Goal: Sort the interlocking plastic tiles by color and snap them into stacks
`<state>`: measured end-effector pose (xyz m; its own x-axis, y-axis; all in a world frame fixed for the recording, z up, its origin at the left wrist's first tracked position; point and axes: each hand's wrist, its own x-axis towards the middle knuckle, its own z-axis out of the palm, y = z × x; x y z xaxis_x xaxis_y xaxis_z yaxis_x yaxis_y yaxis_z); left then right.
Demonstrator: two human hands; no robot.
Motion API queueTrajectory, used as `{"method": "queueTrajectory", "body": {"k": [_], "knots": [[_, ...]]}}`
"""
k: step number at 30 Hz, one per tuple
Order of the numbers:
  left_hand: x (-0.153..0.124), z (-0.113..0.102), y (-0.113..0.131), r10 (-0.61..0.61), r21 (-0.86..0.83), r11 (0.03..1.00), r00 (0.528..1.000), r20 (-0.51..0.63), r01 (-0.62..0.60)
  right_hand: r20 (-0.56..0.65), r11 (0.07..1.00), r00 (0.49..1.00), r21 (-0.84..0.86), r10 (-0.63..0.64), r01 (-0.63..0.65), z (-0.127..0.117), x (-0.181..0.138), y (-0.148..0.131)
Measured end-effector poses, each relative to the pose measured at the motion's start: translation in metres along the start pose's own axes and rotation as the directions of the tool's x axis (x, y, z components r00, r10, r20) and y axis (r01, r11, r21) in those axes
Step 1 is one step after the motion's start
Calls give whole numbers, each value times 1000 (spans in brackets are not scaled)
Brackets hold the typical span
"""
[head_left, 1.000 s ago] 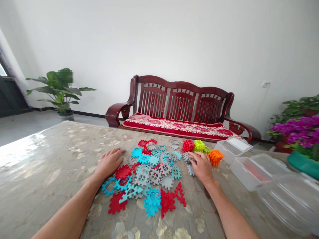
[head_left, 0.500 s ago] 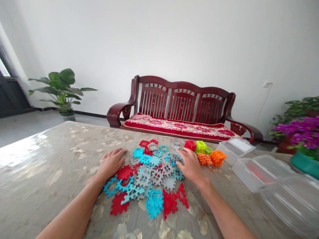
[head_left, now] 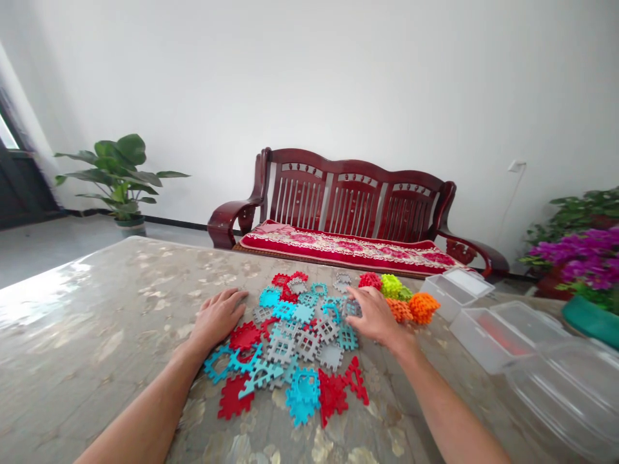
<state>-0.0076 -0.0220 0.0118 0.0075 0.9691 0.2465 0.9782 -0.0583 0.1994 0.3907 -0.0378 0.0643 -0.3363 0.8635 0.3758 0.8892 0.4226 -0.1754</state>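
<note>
A loose heap of toothed interlocking plastic tiles in red, blue, teal and grey lies on the table (head_left: pixel 120 335). My left hand (head_left: pixel 221 314) rests flat at the heap's left edge, fingers stretched out and holding nothing. On the other side, my right hand (head_left: pixel 373 314) has its thumb and fingers round a grey window tile (head_left: pixel 353 308). Just below that hand is a teal lattice tile (head_left: pixel 347 337). A red triangular tile (head_left: pixel 331 394) and a blue frame tile (head_left: pixel 305 385) lie at the near edge of the heap.
Behind my right hand sit assembled toothed shapes: red (head_left: pixel 370 280), yellow-green (head_left: pixel 391 284) and orange (head_left: pixel 423 308). Further right stand clear plastic boxes (head_left: pixel 476 338) with lids. A wooden bench (head_left: pixel 353 206) is past the table, and purple flowers (head_left: pixel 580 254) stand far right.
My right hand has moved slightly to the right, and the grey window tile has shifted with it. My left hand stays in place. The view has shifted a little.
</note>
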Motion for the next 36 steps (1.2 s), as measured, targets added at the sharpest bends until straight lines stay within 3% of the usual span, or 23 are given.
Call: {"method": "queueTrajectory", "body": {"k": [4,10,19,23,31,36], "knots": [[1,3,-2,11,14,1000,1000,8,-11,-81,997,994,24,71,-69,-23,-33,16],[3,6,-5,22,35,999,1000,8,-22,-29,995,994,14,103,-103,-32,-69,34],[4,9,-8,37,33,999,999,-8,-37,-2,997,997,-26,74,-74,-23,-76,38],[4,9,-8,33,15,999,999,-15,-33,-36,991,991,-4,131,-131,-21,-80,41],[4,9,-7,34,25,999,999,-10,-33,35,969,969,-1,246,-246,-15,-83,41],[4,9,-8,37,24,999,999,-10,-37,27,979,980,30,199,-200,-12,-81,34]]}}
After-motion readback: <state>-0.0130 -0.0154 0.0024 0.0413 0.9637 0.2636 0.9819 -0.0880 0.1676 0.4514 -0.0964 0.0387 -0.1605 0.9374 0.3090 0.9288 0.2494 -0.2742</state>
